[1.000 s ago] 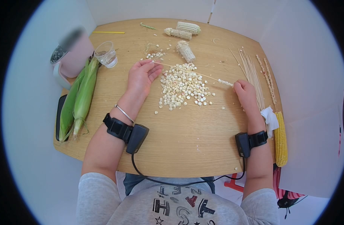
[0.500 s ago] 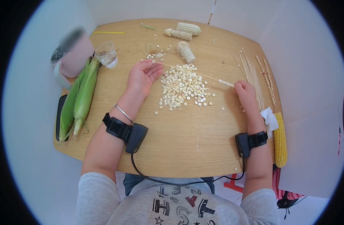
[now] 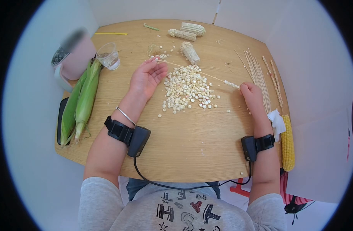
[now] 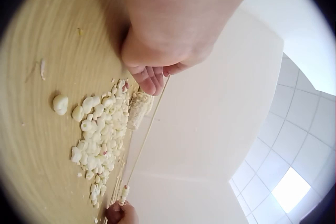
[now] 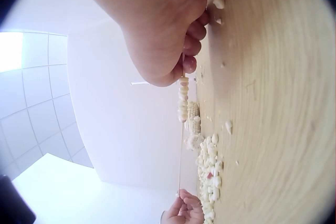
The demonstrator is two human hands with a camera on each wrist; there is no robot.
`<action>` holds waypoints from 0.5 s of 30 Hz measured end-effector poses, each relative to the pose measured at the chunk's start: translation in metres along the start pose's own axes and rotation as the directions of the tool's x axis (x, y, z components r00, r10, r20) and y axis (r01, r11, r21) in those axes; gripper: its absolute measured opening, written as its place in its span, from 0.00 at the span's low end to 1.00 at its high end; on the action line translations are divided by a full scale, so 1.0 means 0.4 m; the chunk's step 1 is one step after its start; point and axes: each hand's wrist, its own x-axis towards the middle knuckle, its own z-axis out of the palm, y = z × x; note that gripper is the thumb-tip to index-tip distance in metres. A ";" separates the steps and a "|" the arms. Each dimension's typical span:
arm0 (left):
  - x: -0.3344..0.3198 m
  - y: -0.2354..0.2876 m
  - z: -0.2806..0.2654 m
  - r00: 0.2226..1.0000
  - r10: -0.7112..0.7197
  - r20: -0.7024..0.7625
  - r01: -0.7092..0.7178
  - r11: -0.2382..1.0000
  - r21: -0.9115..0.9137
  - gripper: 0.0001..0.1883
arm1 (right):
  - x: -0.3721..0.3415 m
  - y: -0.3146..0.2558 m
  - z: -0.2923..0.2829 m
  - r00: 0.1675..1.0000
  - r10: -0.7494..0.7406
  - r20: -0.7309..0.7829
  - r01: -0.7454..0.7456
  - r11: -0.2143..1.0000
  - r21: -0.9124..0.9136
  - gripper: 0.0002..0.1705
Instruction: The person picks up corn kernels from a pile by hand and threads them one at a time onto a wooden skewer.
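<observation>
A thin wooden skewer (image 3: pixel 207 74) spans the two hands above a heap of loose white corn kernels (image 3: pixel 188 86). The right hand (image 3: pixel 252 98) grips its right end with curled fingers, right beside a short row of threaded kernels (image 3: pixel 232 84); the right wrist view shows this row (image 5: pixel 182 100) against the thumb and finger. At the skewer's other end, the left hand (image 3: pixel 146 79) pinches a white kernel (image 3: pixel 157 59) between thumb and forefinger, its other fingers loosely bent. Whether the tip has pierced that kernel cannot be told.
Corn cobs (image 3: pixel 190 52) lie behind the heap. On the left are husked ears (image 3: pixel 88 94), a clear cup (image 3: pixel 109 57) and a pink mug (image 3: pixel 78 57). Bare skewers (image 3: pixel 259 75), filled skewers (image 3: pixel 276 82), a white tissue (image 3: pixel 276 121) and a yellow cob (image 3: pixel 287 144) lie on the right.
The left hand has shifted slightly up and left, with the kernel between its fingertips. The right hand and the threaded row have stayed nearly still.
</observation>
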 end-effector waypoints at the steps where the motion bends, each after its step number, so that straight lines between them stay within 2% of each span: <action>1: 0.000 0.000 -0.001 1.000 0.002 0.010 -0.002 1.000 0.007 0.11 | 0.000 0.000 0.000 1.000 0.007 0.000 -0.007 1.000 0.000 0.16; 15: -0.005 0.002 0.005 1.000 -0.029 -0.009 0.029 1.000 0.003 0.10 | 0.006 0.018 0.005 1.000 0.006 -0.017 -0.006 1.000 0.008 0.16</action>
